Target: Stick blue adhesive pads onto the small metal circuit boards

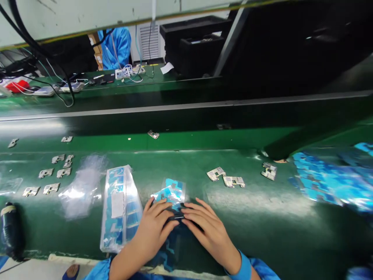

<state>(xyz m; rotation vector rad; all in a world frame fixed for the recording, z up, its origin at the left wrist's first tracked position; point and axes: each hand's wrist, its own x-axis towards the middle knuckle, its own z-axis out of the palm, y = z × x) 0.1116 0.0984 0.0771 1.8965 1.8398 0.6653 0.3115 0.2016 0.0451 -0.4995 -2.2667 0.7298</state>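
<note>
My left hand (154,225) and my right hand (206,227) meet at the front of the green table. Between their fingertips they pinch a small dark flat piece (176,217), seen nearly edge-on; its kind does not show. Just beyond the fingers lie clear sheets with blue film cutouts (176,187), partly covered by my left fingers. To the left of my left hand rests a stack of long plastic sheets with blue cutouts (117,221), a white label on it. More blue shapes (168,252) show on clear film below my hands.
Small circuit boards lie in a group at left (51,188), others right of centre (234,181). Clear plastic film (83,186) and a dark cylindrical tool (11,231) are at left. Blue film sheets (326,181) cover the far right. A person in a blue sleeve (116,46) is behind.
</note>
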